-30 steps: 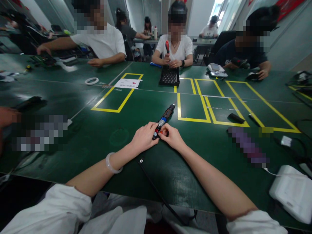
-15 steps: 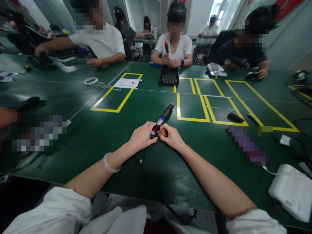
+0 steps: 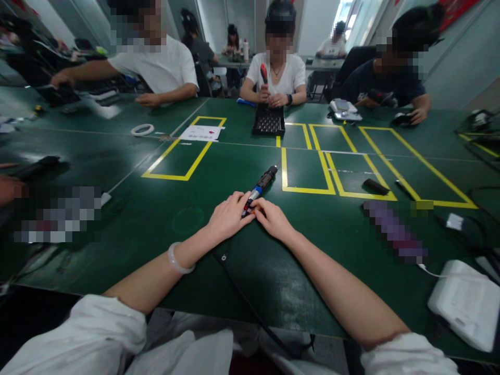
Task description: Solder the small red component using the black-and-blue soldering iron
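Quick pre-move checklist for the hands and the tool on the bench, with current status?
1. Left hand on the slim tool: ok, fingers and thumb are at its near end.
2. Right hand at the tool: ok, fingertips meet the same near end. What they pinch: cannot tell.
3. Tip away from the fingers: ok, it points toward the far side of the table.
4. Black cable away from the right hand: ok, it runs over the near edge. Whether it joins the tool: cannot tell.
5. Co-worker's black tray apart from the tool: ok, it sits beyond the tip.
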`<state>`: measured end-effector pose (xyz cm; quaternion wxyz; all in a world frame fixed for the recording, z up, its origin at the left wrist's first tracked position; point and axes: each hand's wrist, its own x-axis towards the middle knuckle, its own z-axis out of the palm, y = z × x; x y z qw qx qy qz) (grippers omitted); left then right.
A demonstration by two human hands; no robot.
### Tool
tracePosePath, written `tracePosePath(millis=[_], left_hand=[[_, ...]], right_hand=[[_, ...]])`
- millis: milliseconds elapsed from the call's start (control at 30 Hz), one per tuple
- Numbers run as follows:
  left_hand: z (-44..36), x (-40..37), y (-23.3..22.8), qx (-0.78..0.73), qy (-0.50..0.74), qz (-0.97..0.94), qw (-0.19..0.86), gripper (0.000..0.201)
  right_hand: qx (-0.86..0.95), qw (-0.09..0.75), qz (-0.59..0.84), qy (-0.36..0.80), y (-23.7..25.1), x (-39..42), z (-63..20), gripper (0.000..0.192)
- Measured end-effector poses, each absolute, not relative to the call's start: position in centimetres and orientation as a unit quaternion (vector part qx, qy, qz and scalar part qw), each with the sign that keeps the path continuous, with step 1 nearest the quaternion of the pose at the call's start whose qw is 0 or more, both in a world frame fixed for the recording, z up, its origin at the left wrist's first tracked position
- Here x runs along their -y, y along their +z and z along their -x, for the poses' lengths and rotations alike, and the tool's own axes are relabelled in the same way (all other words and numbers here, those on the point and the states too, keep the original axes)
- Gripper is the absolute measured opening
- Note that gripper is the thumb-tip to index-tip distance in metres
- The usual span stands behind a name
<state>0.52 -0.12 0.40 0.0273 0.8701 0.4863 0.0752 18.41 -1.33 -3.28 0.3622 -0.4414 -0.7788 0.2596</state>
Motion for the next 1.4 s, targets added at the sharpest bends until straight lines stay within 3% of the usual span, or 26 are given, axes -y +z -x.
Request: tracePosePath(millis=[333, 833, 1100, 1333, 1400], left_hand=[[2.9, -2.2, 0.4, -0.513, 0.032, -0.858, -0.020, 0.064], [16.9, -12.5, 1.2, -0.687, -0.020, -0.726, -0.021, 0.068], [15.2, -10.7, 2.1, -0.688, 0.002, -0.713, -0.138, 0.053], [13.2, -10.2, 3.1, -0.712, 0.076, -0.692, -0.093, 0.042], [11.5, -9.7, 3.3, -0.683, 0.142, -0.716, -0.022, 0.038]], right_hand=[[0.772, 0.355, 0.459, 0.260, -3.3, 1.4, -18.5, 0.019], [0.793, 0.328, 0.458, 0.231, -3.4, 1.1, -18.4, 0.009], [0.792, 0.330, 0.454, 0.238, -3.4, 1.1, -18.5, 0.009], [0.790, 0.333, 0.455, 0.241, -3.4, 1.0, -18.6, 0.009], [0.787, 0.335, 0.456, 0.245, -3.4, 1.1, -18.5, 0.010]])
